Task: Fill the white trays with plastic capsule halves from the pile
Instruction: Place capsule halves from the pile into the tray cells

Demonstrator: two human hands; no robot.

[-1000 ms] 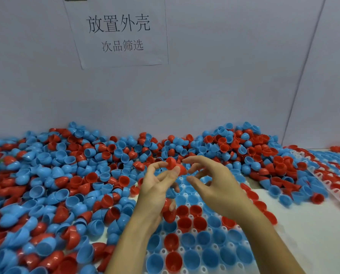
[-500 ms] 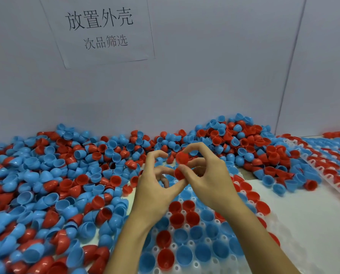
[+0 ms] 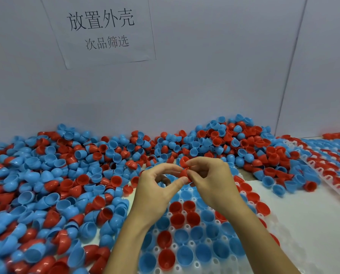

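Blue and red plastic capsule halves (image 3: 52, 180) are lying in a loose pile across the left and rear of the desk (image 3: 307, 214), reaching the grey partition wall (image 3: 204, 76). On that wall a white paper sign (image 3: 101, 30) is showing the printed lines "放置外壳" and "次品筛选". Right of the pile, the left hand (image 3: 155, 192) is curling its thumb and forefinger onto a red capsule half (image 3: 183, 173), held above the near white tray (image 3: 185, 234). The right hand (image 3: 210, 180) is meeting it, pinching the same red piece and a second red half (image 3: 183, 161) just above it; whether the two halves are joined cannot be told. The near tray is carrying blue and red halves seated open side up in its cells. At far right, a second tray (image 3: 327, 165) is holding rows of halves.
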